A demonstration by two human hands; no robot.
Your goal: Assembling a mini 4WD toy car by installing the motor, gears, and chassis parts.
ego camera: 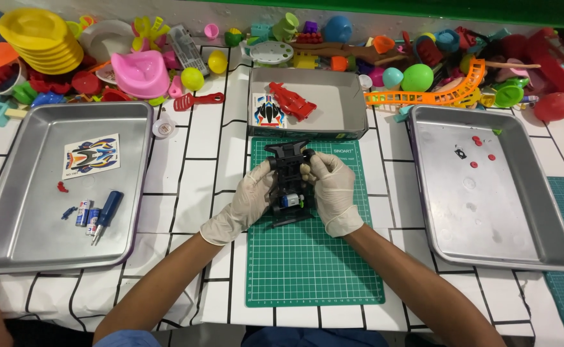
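Both my hands wear pale gloves and grip a black toy car chassis [289, 183] over a green cutting mat [307, 257]. My left hand [246, 202] holds its left side; my right hand [332, 189] holds its right side with the fingers at the front wheel. A small blue motor shows inside the chassis near its rear. Behind the mat a grey box lid [346, 103] holds a red car body shell [293, 101] and a sticker sheet [268, 110].
The left metal tray [12, 212] holds a sticker sheet [90, 155], a blue screwdriver [106, 212], batteries and small parts. The right metal tray [519, 218] holds small red bits. Colourful plastic toys [134, 58] are piled along the back edge.
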